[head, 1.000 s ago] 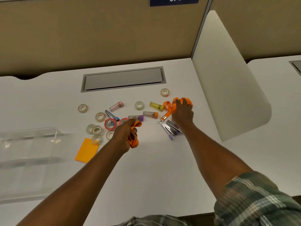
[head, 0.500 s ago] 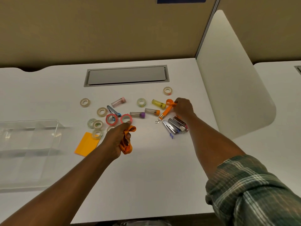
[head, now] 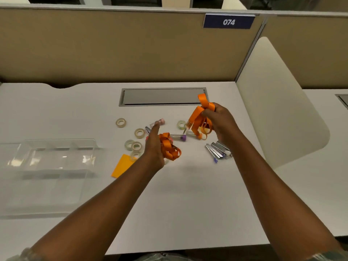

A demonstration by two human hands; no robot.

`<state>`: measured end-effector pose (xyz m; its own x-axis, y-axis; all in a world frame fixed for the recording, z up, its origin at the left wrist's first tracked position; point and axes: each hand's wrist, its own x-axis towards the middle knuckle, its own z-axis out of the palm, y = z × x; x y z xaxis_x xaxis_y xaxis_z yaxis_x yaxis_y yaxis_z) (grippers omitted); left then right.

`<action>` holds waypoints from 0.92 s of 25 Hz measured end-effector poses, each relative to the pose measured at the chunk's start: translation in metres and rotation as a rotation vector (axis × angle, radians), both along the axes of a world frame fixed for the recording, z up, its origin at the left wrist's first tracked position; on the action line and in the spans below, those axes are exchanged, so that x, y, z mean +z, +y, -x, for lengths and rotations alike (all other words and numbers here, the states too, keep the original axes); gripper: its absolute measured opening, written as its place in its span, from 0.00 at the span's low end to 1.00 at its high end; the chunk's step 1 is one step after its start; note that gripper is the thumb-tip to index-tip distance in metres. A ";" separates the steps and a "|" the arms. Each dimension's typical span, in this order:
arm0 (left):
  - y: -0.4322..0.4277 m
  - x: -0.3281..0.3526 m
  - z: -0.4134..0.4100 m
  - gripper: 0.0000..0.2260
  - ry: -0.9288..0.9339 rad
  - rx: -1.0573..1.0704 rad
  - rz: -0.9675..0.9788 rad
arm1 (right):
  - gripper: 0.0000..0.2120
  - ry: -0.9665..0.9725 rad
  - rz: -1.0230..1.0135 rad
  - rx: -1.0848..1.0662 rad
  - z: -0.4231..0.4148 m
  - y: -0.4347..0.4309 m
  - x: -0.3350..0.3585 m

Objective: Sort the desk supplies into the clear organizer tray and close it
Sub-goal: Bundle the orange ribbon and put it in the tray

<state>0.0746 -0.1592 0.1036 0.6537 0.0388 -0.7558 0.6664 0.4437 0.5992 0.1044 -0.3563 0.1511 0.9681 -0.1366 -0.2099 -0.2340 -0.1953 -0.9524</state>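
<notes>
My left hand [head: 154, 147] grips a bunched orange lanyard [head: 170, 148] just above the desk. My right hand [head: 223, 120] holds a second orange lanyard [head: 201, 117] lifted off the desk, its loops hanging down. The clear organizer tray [head: 56, 162] lies open at the left. Several tape rolls [head: 139, 133], small capped tubes [head: 178, 137] and metal staplers [head: 219, 150] are scattered on the white desk between the hands. An orange sticky pad [head: 122, 165] lies beside the tray.
A grey cable hatch [head: 162, 96] is set into the desk behind the supplies. A white curved divider [head: 278, 113] stands at the right. A tan partition wall [head: 113, 48] runs along the back. The desk's front edge [head: 188, 249] is near me.
My right hand has gathered the second lanyard and lifted it off the desk. My left hand keeps its lanyard and has stayed in about the same place.
</notes>
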 end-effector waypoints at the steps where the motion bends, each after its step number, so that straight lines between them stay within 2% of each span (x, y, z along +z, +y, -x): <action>1: 0.008 0.004 0.001 0.33 0.008 -0.004 0.010 | 0.07 0.038 -0.077 0.012 0.010 0.023 0.005; 4: 0.042 0.014 0.010 0.36 0.012 -0.050 0.057 | 0.04 0.136 -0.295 -0.025 0.031 0.093 0.008; 7: 0.086 0.015 0.022 0.29 -0.050 -0.039 0.099 | 0.05 0.218 -0.533 -0.093 0.043 0.164 -0.005; 13: 0.187 -0.006 0.027 0.19 -0.008 0.098 -0.114 | 0.12 0.385 -0.804 -0.192 0.045 0.294 -0.039; 16: 0.239 -0.015 0.017 0.14 0.019 0.186 -0.213 | 0.12 0.394 -0.941 -0.221 0.035 0.343 -0.047; 20: 0.295 -0.020 -0.002 0.10 0.028 0.279 -0.281 | 0.13 0.372 -0.985 -0.239 0.016 0.385 -0.060; 23: 0.321 -0.022 -0.016 0.09 0.057 0.275 -0.205 | 0.15 0.378 -0.887 -0.212 0.003 0.409 -0.068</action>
<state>0.0903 0.1615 0.0812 0.5545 0.3628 -0.7489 0.5737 0.4853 0.6598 0.1012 0.0527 0.0835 0.7902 0.0572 -0.6102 -0.5006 0.6347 -0.5887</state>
